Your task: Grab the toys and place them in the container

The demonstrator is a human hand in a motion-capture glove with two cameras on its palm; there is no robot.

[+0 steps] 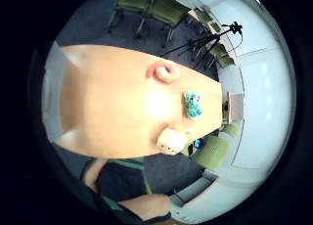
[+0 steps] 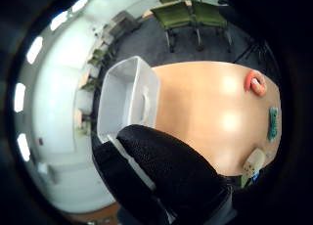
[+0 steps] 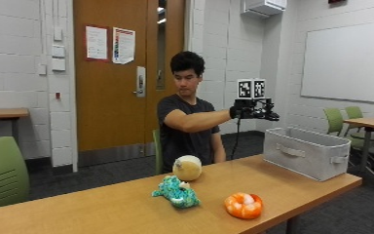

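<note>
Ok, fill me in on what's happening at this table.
A person sits at the wooden table with the gloved right hand raised in the air above the table, near the grey container, holding nothing that shows. Three toys lie on the table, none in the container yet: a cream round plush, a teal plush and an orange and white one. The container looks empty.

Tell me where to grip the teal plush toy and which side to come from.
Grip the teal plush toy across its body, probably from above: it lies low and stretched out on the table, apart from the cream toy and orange toy. The right hand is raised, holding nothing.
</note>
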